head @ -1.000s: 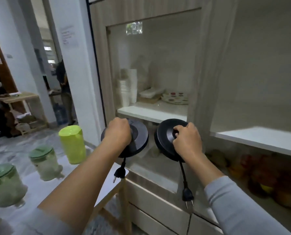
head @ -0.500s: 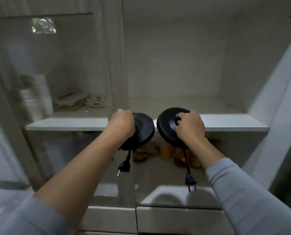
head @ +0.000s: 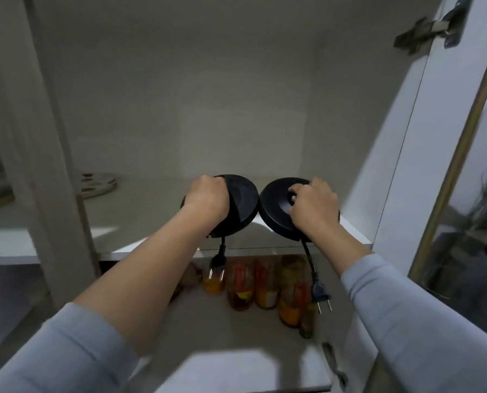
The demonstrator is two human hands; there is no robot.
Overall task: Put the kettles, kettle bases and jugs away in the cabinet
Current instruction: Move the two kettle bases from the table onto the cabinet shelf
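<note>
Black plastic kettle bases, one per hand: left hand [head: 205, 200] clenched on the left base [head: 241, 207], right hand [head: 313, 207] gripping the right base [head: 276, 207], both tilted over the cabinet shelf [head: 151, 222] front edge. Light, stiff, smooth discs; rim grip looks best. Cords hang free, plugs [head: 323, 297] dangling over bottles [head: 265, 282] below, could snag. Patterned plate [head: 99, 184] sits left, cabinet door [head: 424, 137] open right.

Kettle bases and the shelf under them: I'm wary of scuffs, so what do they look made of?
Both kettle bases, left and right, look like black moulded plastic with a smooth, slightly satin sheen; soft highlights run along their rims. The shelf looks like white laminated board, matte, with a flat square front edge, though the core is not visible. Each rubbery-looking black cord ends in a two-pin metal plug.
</note>
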